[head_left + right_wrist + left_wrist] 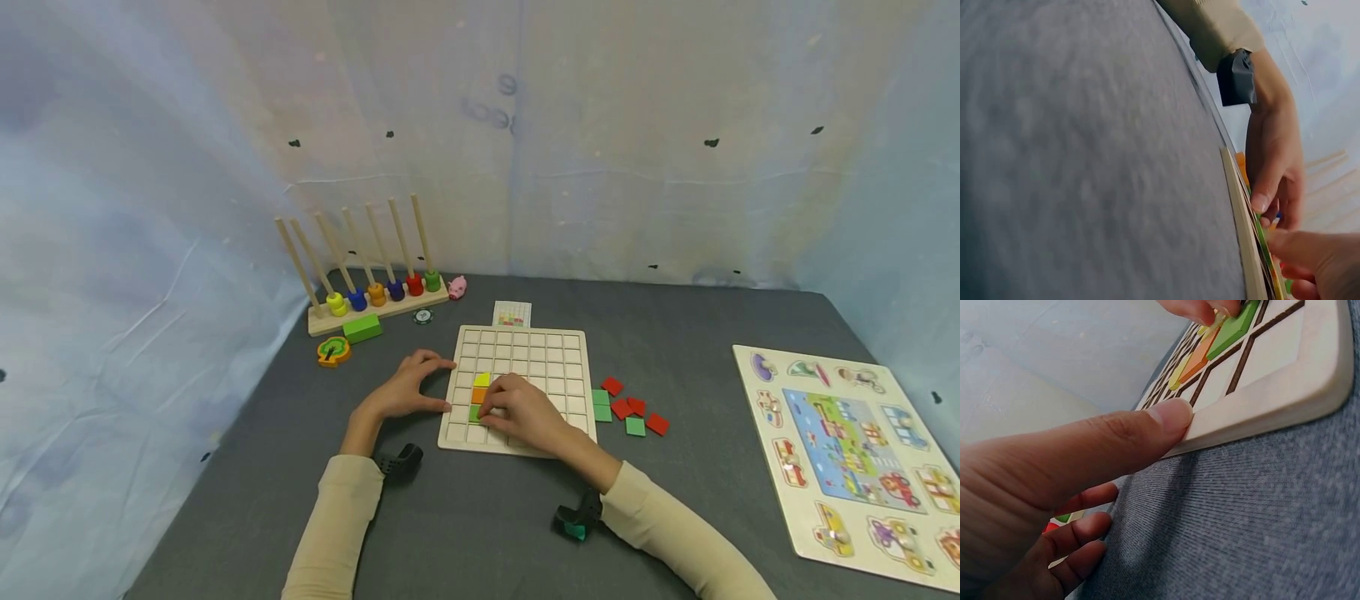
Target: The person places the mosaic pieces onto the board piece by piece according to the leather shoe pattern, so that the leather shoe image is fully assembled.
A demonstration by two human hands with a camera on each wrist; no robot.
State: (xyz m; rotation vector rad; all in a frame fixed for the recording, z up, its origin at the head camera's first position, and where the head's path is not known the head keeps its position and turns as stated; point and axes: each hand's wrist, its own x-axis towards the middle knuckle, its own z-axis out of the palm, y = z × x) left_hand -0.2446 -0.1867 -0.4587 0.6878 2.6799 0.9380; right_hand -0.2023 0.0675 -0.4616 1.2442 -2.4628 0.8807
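A square wooden grid board (517, 451) lies on the table. My left hand (408, 385) rests against its left edge, thumb (1169, 417) and index finger extended along the rim. In the left column sit a yellow tile (482, 379), an orange tile (478, 396) and a green tile (474, 413). My right hand (522, 408) reaches over the board, its thumb and finger pinching the green tile at its right side. A yellow bit (1211, 328) shows beneath the right fingertips in the left wrist view. The right hand hides the squares under it.
Green tiles (602, 404) and several red tiles (657, 424) lie right of the board. A pattern card (512, 314) is behind it. Back left stand a peg rack (378, 308), a green block (362, 328), a tree piece (333, 351) and a pink pig (457, 287). A picture puzzle (847, 450) lies right.
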